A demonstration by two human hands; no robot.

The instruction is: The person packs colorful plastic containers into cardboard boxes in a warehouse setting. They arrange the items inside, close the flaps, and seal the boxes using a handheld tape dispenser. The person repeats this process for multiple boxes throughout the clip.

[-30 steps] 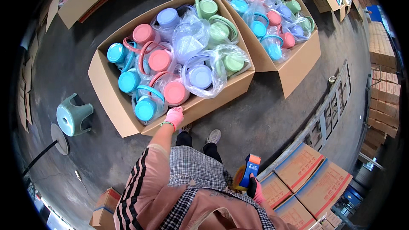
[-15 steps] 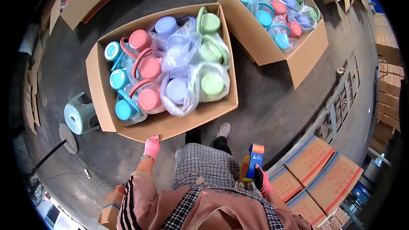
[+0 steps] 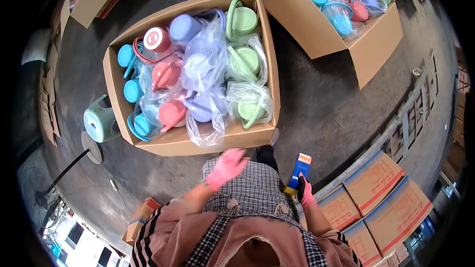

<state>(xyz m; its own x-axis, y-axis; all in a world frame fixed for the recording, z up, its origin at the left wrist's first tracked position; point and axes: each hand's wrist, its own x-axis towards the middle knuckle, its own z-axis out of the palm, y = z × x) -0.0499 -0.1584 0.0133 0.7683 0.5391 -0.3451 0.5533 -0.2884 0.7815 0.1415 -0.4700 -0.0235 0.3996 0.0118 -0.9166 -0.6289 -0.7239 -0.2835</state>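
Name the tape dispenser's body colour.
The tape dispenser has a blue body and an orange end; best seen in the head view.

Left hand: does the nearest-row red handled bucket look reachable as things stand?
Probably yes. The left hand looks empty, though blurred, just short of the open-topped carton. Only the carton's near wall seems to stand before the red handled bucket; loose clear plastic nearby might snag.

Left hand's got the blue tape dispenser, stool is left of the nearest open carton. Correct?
Wrong hand: the head view shows the blue tape dispenser in the right hand. The stool is indeed left of the nearest open carton.
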